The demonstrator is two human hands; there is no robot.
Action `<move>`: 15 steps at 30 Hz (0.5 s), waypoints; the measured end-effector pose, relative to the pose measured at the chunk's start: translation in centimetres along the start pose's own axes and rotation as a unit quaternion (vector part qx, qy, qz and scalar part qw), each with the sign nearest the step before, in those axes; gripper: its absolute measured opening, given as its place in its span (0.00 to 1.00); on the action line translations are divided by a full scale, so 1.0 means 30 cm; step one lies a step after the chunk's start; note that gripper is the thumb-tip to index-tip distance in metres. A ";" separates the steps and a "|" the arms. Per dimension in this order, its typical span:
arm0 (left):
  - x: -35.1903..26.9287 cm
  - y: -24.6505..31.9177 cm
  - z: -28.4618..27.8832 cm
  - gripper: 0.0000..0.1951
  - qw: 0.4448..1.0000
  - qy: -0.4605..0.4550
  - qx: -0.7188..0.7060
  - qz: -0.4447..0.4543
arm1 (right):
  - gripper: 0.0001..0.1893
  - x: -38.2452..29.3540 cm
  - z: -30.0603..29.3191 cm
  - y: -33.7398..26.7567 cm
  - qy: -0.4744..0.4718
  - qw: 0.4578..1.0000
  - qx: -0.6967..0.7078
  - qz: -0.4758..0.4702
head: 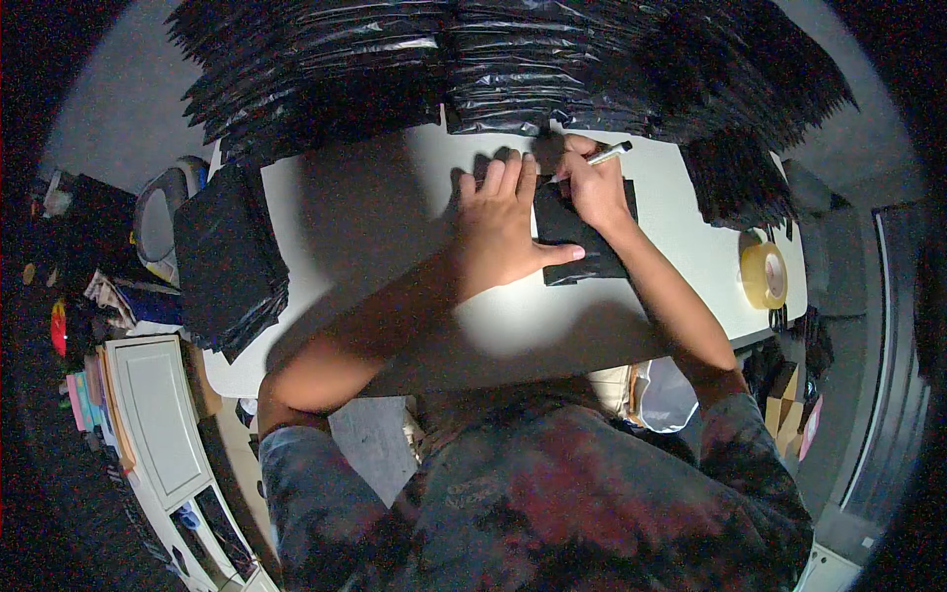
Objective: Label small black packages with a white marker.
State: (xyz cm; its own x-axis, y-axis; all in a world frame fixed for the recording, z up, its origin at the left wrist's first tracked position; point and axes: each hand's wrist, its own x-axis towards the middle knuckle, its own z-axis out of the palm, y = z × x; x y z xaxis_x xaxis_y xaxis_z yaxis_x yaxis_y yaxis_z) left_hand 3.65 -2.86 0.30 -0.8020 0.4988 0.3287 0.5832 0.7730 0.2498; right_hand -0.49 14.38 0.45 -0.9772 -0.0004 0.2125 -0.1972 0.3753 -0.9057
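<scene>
A black plastic packet point(584, 229) lies on the white table point(510, 325) in front of me. My left hand point(503, 222) is spread flat beside it, its thumb resting on the packet and its fingers pointing away from me. My right hand point(594, 181) grips a white pen or marker point(610, 153) with a dark end. The pen's tip points down and left at the packet's far left corner; whether it touches is too small to tell. Part of the packet is hidden under my right hand and wrist.
Tall stacks of black plastic packets point(510, 74) line the table's far side. More stand at the left point(229, 259) and at the right point(736, 177). A roll of clear yellowish tape point(763, 275) is near the right edge. A white cabinet point(157, 414) stands at lower left.
</scene>
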 end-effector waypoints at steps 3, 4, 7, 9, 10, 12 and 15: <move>-0.004 -0.003 -0.002 0.60 1.000 0.000 0.000 -0.006 | 0.10 -0.015 -0.002 -0.007 -0.012 0.999 0.039 0.005; -0.005 -0.003 -0.003 0.60 1.000 0.004 -0.005 -0.004 | 0.10 -0.015 -0.003 -0.007 -0.013 0.999 0.040 0.004; 0.000 0.004 -0.021 0.60 1.000 -0.022 -0.001 -0.001 | 0.10 -0.007 -0.011 -0.005 -0.004 0.998 0.061 0.029; 0.003 0.007 -0.020 0.61 1.000 -0.027 -0.007 -0.003 | 0.10 -0.003 -0.029 0.012 -0.049 0.997 0.052 0.027; 0.004 0.009 -0.017 0.61 0.999 -0.034 -0.013 -0.006 | 0.10 0.007 -0.028 0.025 -0.047 0.997 0.042 0.048; -0.001 0.004 -0.011 0.61 1.000 -0.019 -0.008 -0.003 | 0.10 0.002 -0.033 0.031 -0.024 0.997 0.063 0.030; -0.003 0.001 -0.006 0.61 1.000 -0.006 0.002 -0.002 | 0.09 -0.018 -0.036 0.022 0.020 0.995 0.096 0.026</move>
State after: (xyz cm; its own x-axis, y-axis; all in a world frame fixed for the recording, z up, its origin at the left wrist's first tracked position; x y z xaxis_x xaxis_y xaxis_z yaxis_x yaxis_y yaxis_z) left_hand 3.76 -2.95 0.44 -0.8063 0.4993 0.3172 0.5788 0.7767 0.2486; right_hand 0.00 15.63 0.14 -0.9833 0.0532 0.1740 -0.1612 0.1892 -0.9686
